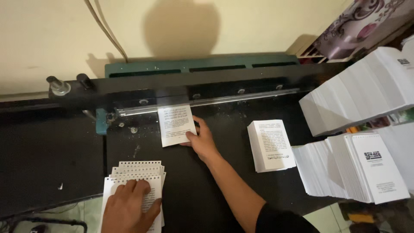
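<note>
Holding a small printed booklet flat under the punching machine's metal bar, your right hand pinches its edge while your left hand lies spread-fingered on the punched stack, with an unpunched pile nearby.

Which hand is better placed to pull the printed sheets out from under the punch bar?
Right, probably. The right hand already rests on the small printed sheets whose top edge lies at the metal bar. The left hand lies flat on the punched stack near the table's front edge, well away from the bar.
</note>
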